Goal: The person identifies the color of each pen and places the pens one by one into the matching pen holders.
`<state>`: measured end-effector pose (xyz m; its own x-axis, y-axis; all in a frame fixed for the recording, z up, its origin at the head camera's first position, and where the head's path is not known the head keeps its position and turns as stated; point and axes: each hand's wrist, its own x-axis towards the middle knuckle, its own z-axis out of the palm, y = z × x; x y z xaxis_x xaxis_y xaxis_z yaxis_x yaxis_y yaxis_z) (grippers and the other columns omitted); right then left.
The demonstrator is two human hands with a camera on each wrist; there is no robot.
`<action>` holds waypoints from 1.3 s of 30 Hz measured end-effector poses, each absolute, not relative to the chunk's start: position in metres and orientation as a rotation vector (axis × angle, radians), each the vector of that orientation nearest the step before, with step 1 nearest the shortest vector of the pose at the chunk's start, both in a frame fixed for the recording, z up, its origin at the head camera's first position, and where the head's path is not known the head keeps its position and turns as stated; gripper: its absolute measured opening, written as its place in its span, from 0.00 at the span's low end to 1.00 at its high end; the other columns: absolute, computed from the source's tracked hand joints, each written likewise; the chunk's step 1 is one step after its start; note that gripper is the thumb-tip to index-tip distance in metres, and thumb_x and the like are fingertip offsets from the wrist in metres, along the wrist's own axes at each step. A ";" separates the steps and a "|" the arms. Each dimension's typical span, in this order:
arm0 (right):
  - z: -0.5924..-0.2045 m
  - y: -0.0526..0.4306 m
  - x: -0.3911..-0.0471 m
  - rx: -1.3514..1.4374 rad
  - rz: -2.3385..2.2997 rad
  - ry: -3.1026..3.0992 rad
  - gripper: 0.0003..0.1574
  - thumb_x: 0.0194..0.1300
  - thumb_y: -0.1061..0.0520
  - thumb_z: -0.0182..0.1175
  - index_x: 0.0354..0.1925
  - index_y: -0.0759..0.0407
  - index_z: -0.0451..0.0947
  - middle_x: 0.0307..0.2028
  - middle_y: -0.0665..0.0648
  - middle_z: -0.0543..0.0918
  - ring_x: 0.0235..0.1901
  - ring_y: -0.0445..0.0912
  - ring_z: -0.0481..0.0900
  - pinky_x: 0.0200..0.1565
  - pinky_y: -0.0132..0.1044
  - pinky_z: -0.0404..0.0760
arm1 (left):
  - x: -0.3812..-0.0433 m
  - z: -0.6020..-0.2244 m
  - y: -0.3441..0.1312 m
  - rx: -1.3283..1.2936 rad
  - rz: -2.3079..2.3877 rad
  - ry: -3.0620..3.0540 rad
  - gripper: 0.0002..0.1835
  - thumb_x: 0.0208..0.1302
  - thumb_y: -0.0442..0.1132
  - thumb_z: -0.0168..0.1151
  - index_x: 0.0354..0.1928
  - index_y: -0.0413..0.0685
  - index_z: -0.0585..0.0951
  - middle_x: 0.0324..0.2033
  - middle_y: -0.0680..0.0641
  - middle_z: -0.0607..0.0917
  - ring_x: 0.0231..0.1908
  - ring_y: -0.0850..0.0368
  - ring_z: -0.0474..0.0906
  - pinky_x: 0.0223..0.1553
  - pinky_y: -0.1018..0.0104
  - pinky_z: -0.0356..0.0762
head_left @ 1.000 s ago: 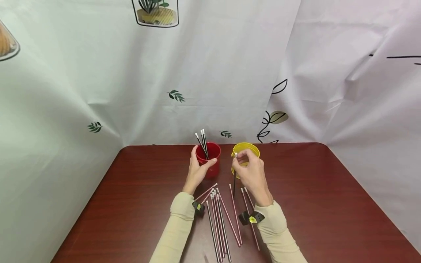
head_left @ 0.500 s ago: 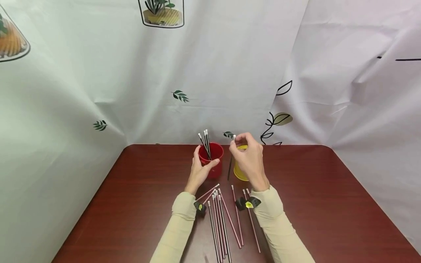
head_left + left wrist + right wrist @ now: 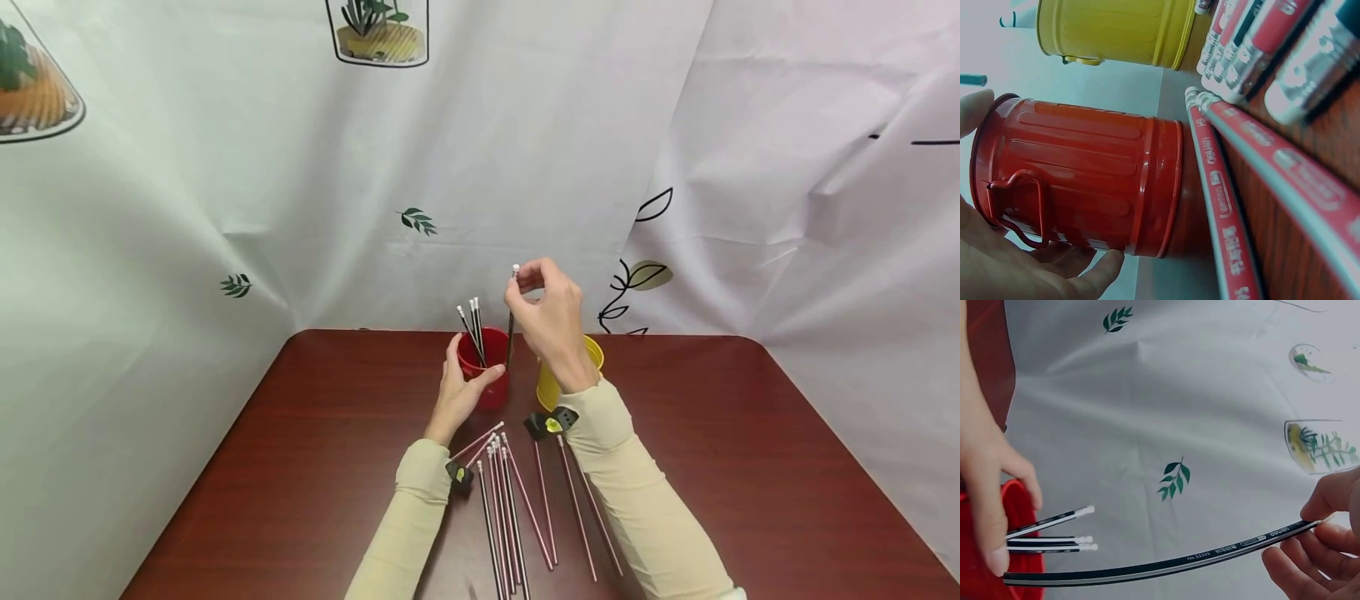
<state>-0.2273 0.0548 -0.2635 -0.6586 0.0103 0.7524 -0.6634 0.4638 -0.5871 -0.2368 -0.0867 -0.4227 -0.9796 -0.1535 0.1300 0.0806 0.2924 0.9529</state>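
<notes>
My left hand [image 3: 456,398] grips a small red metal bucket [image 3: 493,390], thumb at the near rim and fingers round its left side. In the left wrist view the bucket's wire-like side handle [image 3: 1041,212] shows by the palm. Several black-and-white pencils [image 3: 1054,542] lean inside, eraser ends up. My right hand [image 3: 551,321] pinches another black-and-white striped pencil [image 3: 1166,570] near its eraser end. It hangs almost upright, its lower end at the bucket's right rim, close to my left thumb.
A yellow bucket [image 3: 549,385] stands right of the red one, partly behind my right wrist. Pink pencils [image 3: 528,502] and black pencils [image 3: 490,529] lie on the brown table [image 3: 300,467] between my forearms. A pale patterned cloth [image 3: 525,167] hangs behind.
My right hand has lifted the pencil up and left, from in front of the yellow bucket to over the red bucket's right rim. My left hand keeps its grip on the red bucket.
</notes>
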 end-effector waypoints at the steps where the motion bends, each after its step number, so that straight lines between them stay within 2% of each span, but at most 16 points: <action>1: -0.261 0.054 -0.227 0.548 1.219 -2.005 0.06 0.57 0.59 0.58 0.33 0.61 0.74 0.29 0.53 0.81 0.30 0.42 0.78 0.29 0.31 0.80 | -0.237 -0.423 -0.086 0.069 -1.758 -2.363 0.49 0.44 0.62 0.67 0.67 0.70 0.52 0.60 0.42 0.65 0.58 0.48 0.63 0.56 0.45 0.63; 14: -0.264 0.048 -0.239 0.603 1.225 -1.990 0.05 0.57 0.61 0.58 0.33 0.62 0.73 0.29 0.54 0.80 0.30 0.43 0.78 0.30 0.34 0.81 | -0.237 -0.423 -0.086 0.064 -1.768 -2.373 0.51 0.44 0.62 0.67 0.69 0.66 0.51 0.60 0.45 0.65 0.58 0.49 0.63 0.57 0.44 0.63; 20: -0.275 0.046 -0.241 0.618 1.209 -2.027 0.04 0.58 0.61 0.58 0.33 0.61 0.73 0.29 0.54 0.80 0.30 0.42 0.77 0.30 0.30 0.80 | -0.236 -0.423 -0.086 0.068 -1.771 -2.369 0.50 0.44 0.62 0.67 0.68 0.67 0.51 0.58 0.48 0.66 0.57 0.51 0.63 0.56 0.45 0.64; 30: -0.301 0.044 -0.245 0.587 1.259 -2.127 0.05 0.57 0.62 0.58 0.33 0.62 0.73 0.29 0.55 0.80 0.30 0.44 0.78 0.33 0.35 0.80 | -0.236 -0.422 -0.086 0.084 -1.769 -2.369 0.50 0.43 0.64 0.67 0.68 0.70 0.51 0.60 0.42 0.65 0.57 0.49 0.64 0.56 0.45 0.63; 36: -0.322 0.041 -0.245 0.550 1.283 -2.208 0.05 0.57 0.62 0.59 0.32 0.62 0.73 0.28 0.55 0.80 0.28 0.44 0.77 0.34 0.34 0.80 | -0.237 -0.422 -0.086 0.052 -1.758 -2.361 0.51 0.43 0.65 0.66 0.68 0.67 0.51 0.61 0.41 0.64 0.57 0.48 0.64 0.56 0.45 0.64; 39: -0.332 0.039 -0.245 0.533 1.266 -2.251 0.05 0.56 0.61 0.59 0.32 0.61 0.73 0.27 0.54 0.79 0.27 0.44 0.77 0.34 0.34 0.79 | -0.236 -0.423 -0.086 0.046 -1.752 -2.370 0.50 0.43 0.65 0.66 0.68 0.70 0.51 0.61 0.42 0.63 0.57 0.49 0.64 0.56 0.45 0.64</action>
